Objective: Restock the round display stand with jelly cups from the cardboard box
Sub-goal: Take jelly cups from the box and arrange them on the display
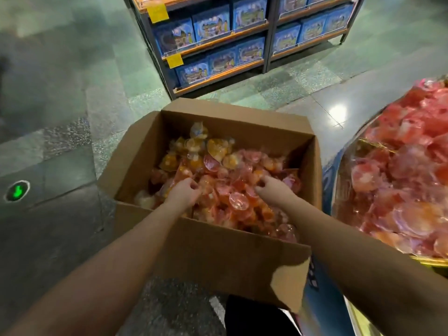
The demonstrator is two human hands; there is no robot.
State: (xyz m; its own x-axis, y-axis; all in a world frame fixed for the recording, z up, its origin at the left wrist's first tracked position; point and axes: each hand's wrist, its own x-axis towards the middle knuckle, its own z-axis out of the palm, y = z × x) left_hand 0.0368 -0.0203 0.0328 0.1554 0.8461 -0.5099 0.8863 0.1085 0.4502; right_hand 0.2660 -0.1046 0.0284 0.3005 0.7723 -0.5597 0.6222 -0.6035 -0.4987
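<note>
Both hands down in the cardboard box (208, 248) on the floor: left hand (184, 194) and right hand (272, 189) have fingers curled into the jelly cups (232, 180), grasping some. Display stand (339, 180) just right of the box, heaped with red cups. Shelf (218, 44) behind the box.

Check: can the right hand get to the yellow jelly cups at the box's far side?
Probably yes. The cardboard box is open-topped, and the yellow jelly cups lie uncovered beyond the right hand, with only red cups between.
</note>
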